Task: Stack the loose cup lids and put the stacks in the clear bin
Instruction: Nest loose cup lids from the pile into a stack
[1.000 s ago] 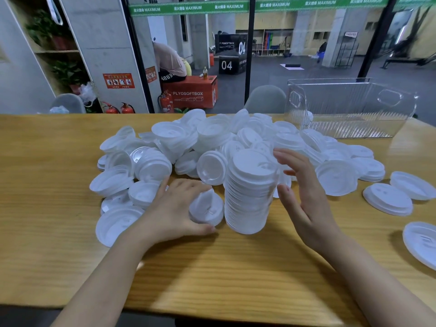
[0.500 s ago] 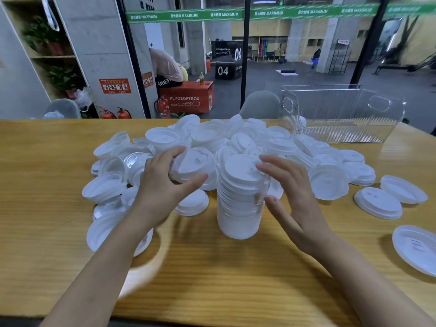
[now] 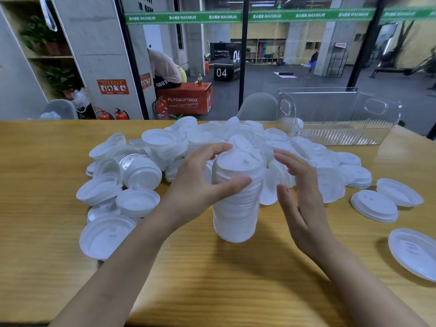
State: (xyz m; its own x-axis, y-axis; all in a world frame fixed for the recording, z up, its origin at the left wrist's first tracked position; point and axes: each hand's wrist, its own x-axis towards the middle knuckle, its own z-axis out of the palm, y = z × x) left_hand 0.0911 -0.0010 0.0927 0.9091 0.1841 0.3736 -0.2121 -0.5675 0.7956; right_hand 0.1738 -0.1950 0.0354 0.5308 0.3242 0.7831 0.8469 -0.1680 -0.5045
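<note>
A tall stack of white cup lids point(image 3: 236, 215) stands on the wooden table point(image 3: 42, 220) in front of me. My left hand point(image 3: 195, 185) grips the top lid of the stack, thumb on the near side and fingers curled over the far side. To the right of the stack my right hand point(image 3: 304, 204) is held up with straight fingers, a small gap away from it. A heap of loose white lids point(image 3: 160, 142) spreads behind and to the left of the stack. The clear bin point(image 3: 339, 119) stands at the back right; I can see no stacks in it.
Single lids lie apart on the right: two point(image 3: 375, 205) near the heap's edge and one point(image 3: 412, 252) close to the table's right side. A glass wall runs behind the table, with a grey chair back point(image 3: 258, 106) against the far edge.
My left hand lifted a lid from the table beside the stack and brought it onto the top of the stack. My right hand stayed beside the stack.
</note>
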